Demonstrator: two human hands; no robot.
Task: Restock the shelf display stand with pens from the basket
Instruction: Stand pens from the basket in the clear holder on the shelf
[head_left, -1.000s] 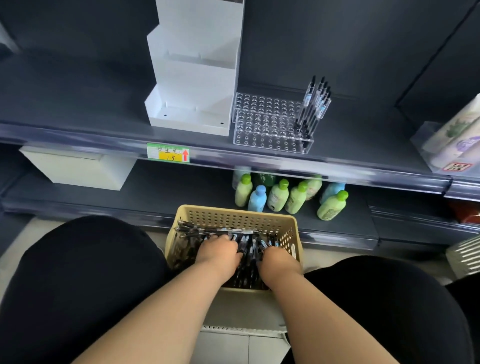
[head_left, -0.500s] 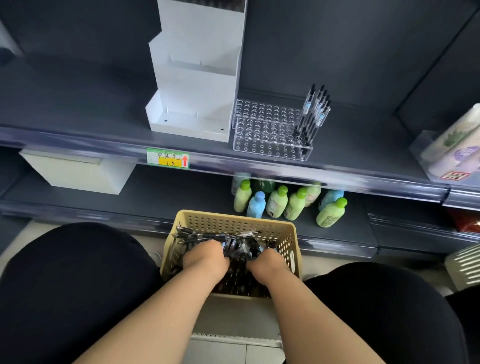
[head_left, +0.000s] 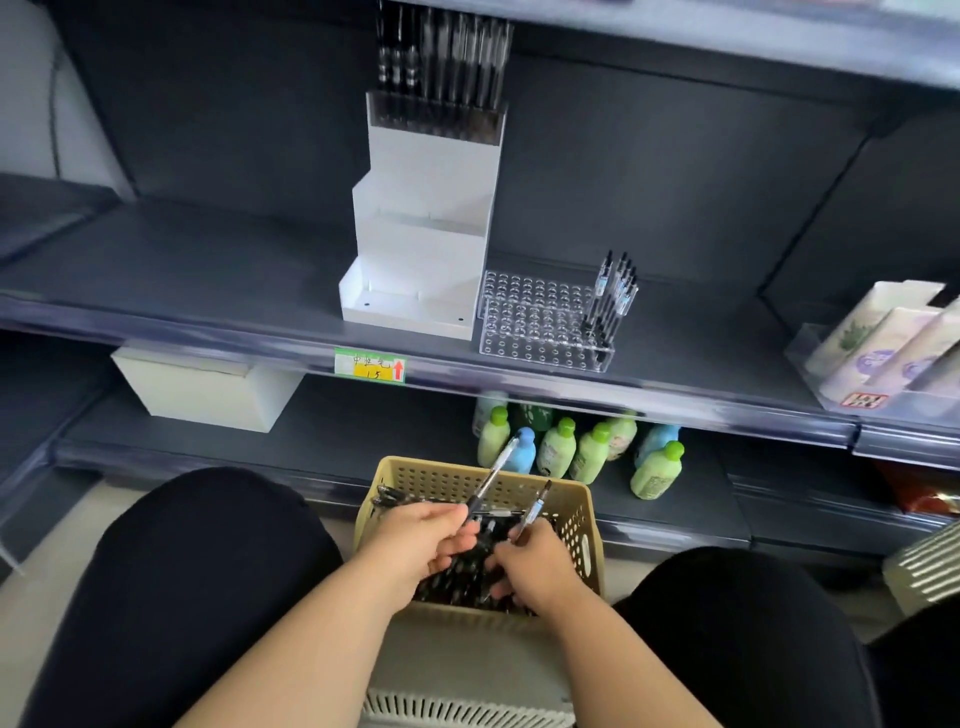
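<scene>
A beige perforated basket (head_left: 582, 514) sits between my knees, full of black pens. My left hand (head_left: 421, 540) grips a clear-barrelled pen (head_left: 493, 475) that points up and to the right above the basket. My right hand (head_left: 535, 564) holds a second pen (head_left: 537, 504), also tilted upward. On the middle shelf stands a white tiered display stand (head_left: 421, 249); its top tier holds several dark pens (head_left: 441, 62), its lower tiers show none. Beside it a clear acrylic holed rack (head_left: 535, 322) carries several pens (head_left: 615, 291) at its right end.
Green and blue bottles (head_left: 571, 447) stand on the lower shelf behind the basket. A white box (head_left: 208, 389) sits at lower left. Tissue packs in a clear tray (head_left: 883, 343) occupy the right of the middle shelf. A yellow-green price tag (head_left: 370, 366) marks the shelf edge.
Both hands were buried among the pens in the basket; each has now lifted a pen clear. The camera tilted upward, revealing the stand's top tier.
</scene>
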